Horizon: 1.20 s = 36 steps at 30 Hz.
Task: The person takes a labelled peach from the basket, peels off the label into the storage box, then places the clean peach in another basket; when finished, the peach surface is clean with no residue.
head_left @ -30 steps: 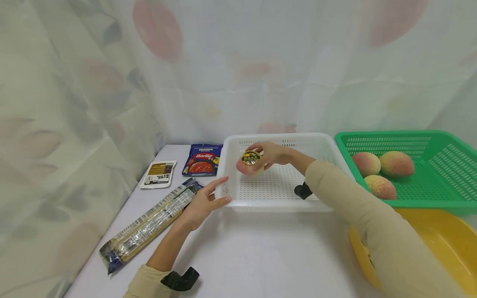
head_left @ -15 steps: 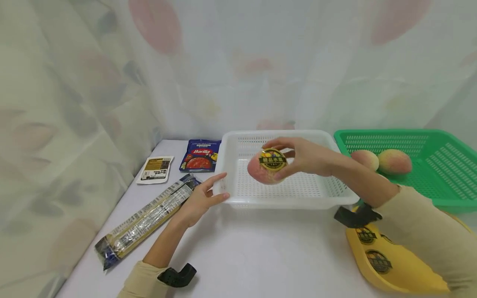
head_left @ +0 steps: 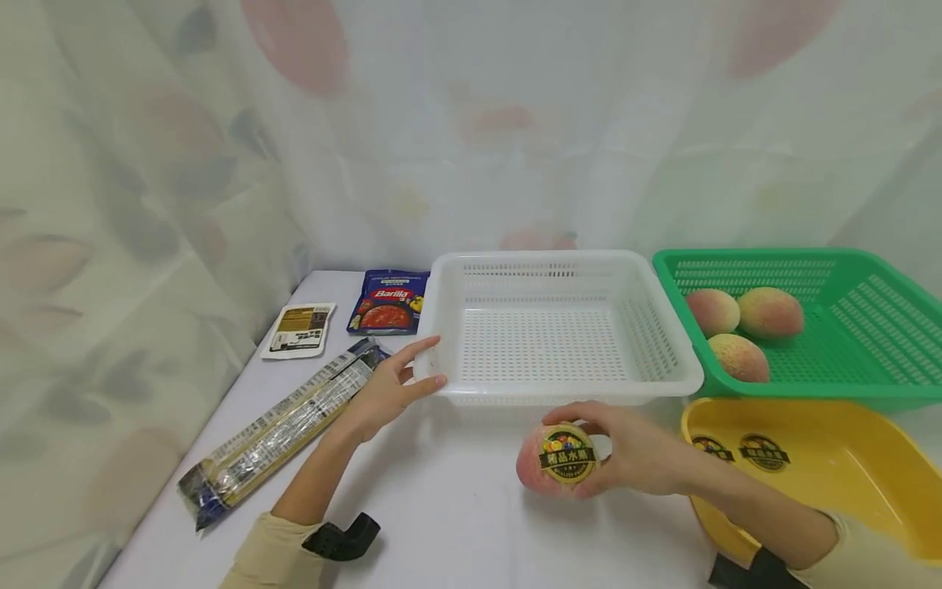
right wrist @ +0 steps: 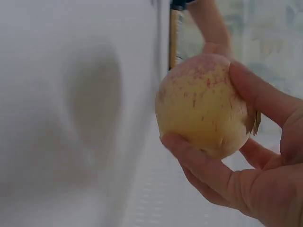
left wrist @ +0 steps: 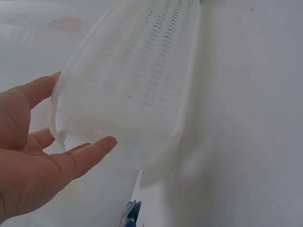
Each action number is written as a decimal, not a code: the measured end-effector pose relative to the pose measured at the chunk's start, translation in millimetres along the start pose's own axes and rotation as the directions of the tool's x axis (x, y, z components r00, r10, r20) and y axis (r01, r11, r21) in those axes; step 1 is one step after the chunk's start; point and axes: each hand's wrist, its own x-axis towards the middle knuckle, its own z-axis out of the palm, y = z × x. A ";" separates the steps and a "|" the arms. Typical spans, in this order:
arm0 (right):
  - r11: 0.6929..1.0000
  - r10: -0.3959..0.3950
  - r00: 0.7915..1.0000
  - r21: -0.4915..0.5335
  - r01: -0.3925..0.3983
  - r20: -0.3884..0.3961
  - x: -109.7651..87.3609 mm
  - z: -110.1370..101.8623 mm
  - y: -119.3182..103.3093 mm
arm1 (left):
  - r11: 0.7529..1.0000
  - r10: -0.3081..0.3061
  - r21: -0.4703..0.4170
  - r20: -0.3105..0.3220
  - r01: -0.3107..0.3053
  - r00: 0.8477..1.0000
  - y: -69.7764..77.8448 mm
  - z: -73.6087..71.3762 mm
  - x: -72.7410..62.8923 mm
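In the head view my right hand [head_left: 643, 448] grips a pink-and-yellow fruit [head_left: 527, 462] over the table in front of the white basket. A round gold-and-black label [head_left: 568, 455] shows on the fruit. The right wrist view shows the fruit's yellow, red-streaked side [right wrist: 201, 106], with thumb and fingers around it. My left hand [head_left: 386, 397] holds the left rim of the white perforated basket [head_left: 567, 390], index finger over the edge and thumb near the front corner. In the left wrist view the fingers straddle that rim [left wrist: 56, 111].
Right of the white basket stands a green basket [head_left: 876, 398] with three similar fruits [head_left: 771, 312]. A yellow basin [head_left: 832, 483], labels on its inner wall, sits in front. At left lie a blue Barilla pouch [head_left: 388, 303], a white-and-brown packet [head_left: 299, 331] and a long package [head_left: 283, 433].
My right hand has lifted the fruit out of the white basket and brought it toward me, past the front rim. The left hand keeps its place on the basket.
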 end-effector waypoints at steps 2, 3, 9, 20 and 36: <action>0.999 0.004 1.000 -0.037 -0.006 -0.031 -0.7 7.8 9.6 | 0.999 -0.012 0.031 -0.005 0.012 1.000 0.8 -0.7 0.0; 0.999 -0.005 0.999 -0.051 0.003 -0.039 -0.8 11.5 13.5 | 0.999 -0.018 0.037 -0.006 0.018 1.000 0.9 -0.9 0.1; 0.994 -0.037 0.998 -0.100 0.031 -0.053 -2.0 23.5 23.8 | 0.999 -0.011 0.039 -0.006 0.011 1.000 0.7 -3.5 -0.2; 0.994 -0.053 0.997 -0.098 0.046 -0.063 -4.8 24.1 30.4 | 0.967 0.249 0.090 -0.160 -0.237 0.955 30.7 -9.4 -21.9; 0.998 -0.024 0.996 -0.065 0.018 -0.085 -8.9 24.4 37.7 | 0.946 0.286 0.072 0.270 -0.315 0.919 11.0 103.2 -37.2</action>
